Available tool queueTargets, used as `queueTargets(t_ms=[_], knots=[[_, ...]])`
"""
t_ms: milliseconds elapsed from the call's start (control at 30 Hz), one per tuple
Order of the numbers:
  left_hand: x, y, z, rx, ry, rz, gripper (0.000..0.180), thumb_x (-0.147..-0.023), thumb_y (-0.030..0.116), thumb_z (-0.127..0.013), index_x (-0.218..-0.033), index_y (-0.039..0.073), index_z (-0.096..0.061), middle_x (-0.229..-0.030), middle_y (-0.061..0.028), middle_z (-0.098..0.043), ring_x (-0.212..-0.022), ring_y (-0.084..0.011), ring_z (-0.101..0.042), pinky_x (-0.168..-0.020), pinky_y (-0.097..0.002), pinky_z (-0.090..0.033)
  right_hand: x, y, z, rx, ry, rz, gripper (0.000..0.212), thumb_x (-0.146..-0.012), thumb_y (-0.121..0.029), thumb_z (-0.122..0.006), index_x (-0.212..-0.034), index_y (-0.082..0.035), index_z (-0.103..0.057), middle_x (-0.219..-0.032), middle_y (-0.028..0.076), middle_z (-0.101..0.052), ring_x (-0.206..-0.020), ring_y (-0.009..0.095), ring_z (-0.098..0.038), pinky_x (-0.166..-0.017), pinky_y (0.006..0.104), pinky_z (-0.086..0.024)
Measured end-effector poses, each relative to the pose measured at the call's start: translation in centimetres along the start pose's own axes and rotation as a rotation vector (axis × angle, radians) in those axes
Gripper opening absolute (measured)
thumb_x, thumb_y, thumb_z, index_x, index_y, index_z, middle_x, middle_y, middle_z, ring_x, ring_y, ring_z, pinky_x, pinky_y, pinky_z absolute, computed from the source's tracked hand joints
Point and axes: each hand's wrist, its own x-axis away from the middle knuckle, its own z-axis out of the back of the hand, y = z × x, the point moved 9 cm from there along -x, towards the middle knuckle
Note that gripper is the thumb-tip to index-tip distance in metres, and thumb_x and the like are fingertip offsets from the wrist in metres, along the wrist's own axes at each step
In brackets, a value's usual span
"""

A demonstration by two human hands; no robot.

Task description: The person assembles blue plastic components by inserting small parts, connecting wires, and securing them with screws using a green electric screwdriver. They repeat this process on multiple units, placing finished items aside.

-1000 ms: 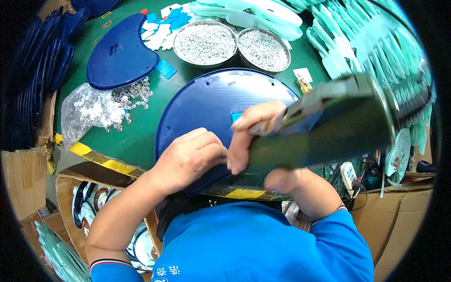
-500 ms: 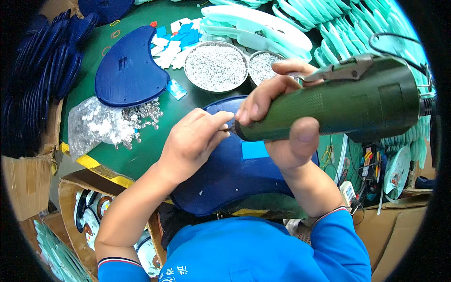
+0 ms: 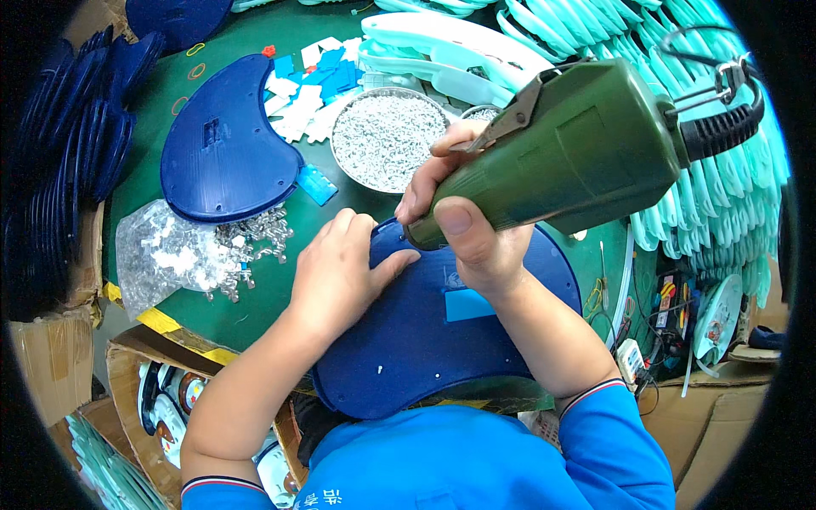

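A dark blue curved plastic panel (image 3: 399, 344) lies in front of me. My right hand (image 3: 480, 246) is wrapped round a green electric screwdriver (image 3: 586, 140), held at a slant with its nose down at the panel's far left edge. The driver's tip and any screw under it are hidden. My left hand (image 3: 340, 272) grips that same edge, thumb lying on top near the driver's nose and fingers at the side. On the panel, close to my right wrist, sits a light blue rectangle (image 3: 469, 305). Two tiny white bits rest on its near part.
Beyond the panel stands a round bowl of small silver screws (image 3: 387, 136), with a smaller bowl (image 3: 482, 113) beside it. Another blue panel (image 3: 229, 161) and a plastic bag of metal parts (image 3: 161, 251) lie left. Pale green shells (image 3: 714, 187) are stacked right.
My left hand has gone from pinching at the driver's tip to holding the panel edge. The screwdriver has tilted, its rear rising and shifting left, its nose lowered onto the panel.
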Motion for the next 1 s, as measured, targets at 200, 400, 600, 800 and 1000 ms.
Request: queueTargets(t_ms=[200, 400, 600, 800, 1000], knots=[[0.5, 0.9, 0.8, -0.318, 0.04, 0.047, 0.051, -0.086, 0.053, -0.073, -0.088, 0.004, -0.055, -0.08, -0.0145, -0.064, -0.068, -0.0336, -0.068, -0.058, -0.0433, -0.056, -0.9, 0.1, -0.5, -0.073, -0.061, -0.007, 0.072, -0.085, -0.046, -0.08, -0.128, 0.0, -0.045, -0.082, 0.01, -0.06, -0.073, 0.019, -0.064, -0.069, 0.0326, -0.056], [2.5, -1.2, 1.1, -0.228, -0.103, 0.268, 0.047, -0.101, 0.047, -0.055, -0.089, 0.002, -0.054, -0.082, -0.0226, -0.069, -0.073, -0.0437, -0.068, -0.065, -0.0527, -0.054, -1.0, -0.7, 0.4, -0.064, 0.058, 0.02, 0.078, -0.089, -0.05, -0.073, -0.136, 0.005, -0.042, -0.081, 0.009, -0.061, -0.07, 0.018, -0.065, -0.067, 0.0312, -0.056], [2.9, -3.2, 0.9, 0.054, -0.043, 0.29, 0.038, -0.104, 0.035, -0.055, -0.085, 0.003, -0.054, -0.081, -0.0226, -0.067, -0.074, -0.0467, -0.065, -0.064, -0.0543, -0.05, -1.2, -0.9, 0.3, -0.063, 0.077, 0.035, 0.072, -0.089, -0.046, -0.074, -0.132, 0.004, -0.045, -0.079, 0.01, -0.062, -0.07, 0.018, -0.066, -0.065, 0.0319, -0.057], [0.6, -1.3, 0.7, 0.193, 0.027, 0.059, 0.028, -0.101, 0.028, -0.06, -0.091, 0.002, -0.061, -0.093, -0.0203, -0.064, -0.086, -0.0435, -0.064, -0.073, -0.0508, -0.05, -1.8, 0.4, -1.3, -0.141, -0.156, -0.069, 0.072, -0.083, -0.048, -0.081, -0.124, 0.001, -0.048, -0.079, 0.009, -0.063, -0.07, 0.017, -0.066, -0.066, 0.0296, -0.054], [0.0, -2.2, -0.5, 0.327, -0.05, 0.1, 0.02, -0.098, 0.021, -0.065, -0.096, 0.001, -0.065, -0.092, -0.0188, -0.062, -0.088, -0.04, -0.062, -0.078, -0.0453, -0.049, -2.2, 0.8, -1.4, -0.172, -0.172, -0.136, 0.076, -0.081, -0.047, -0.081, -0.127, 0.004, -0.049, -0.076, 0.008, -0.062, -0.068, 0.016, -0.064, -0.064, 0.028, -0.053]])
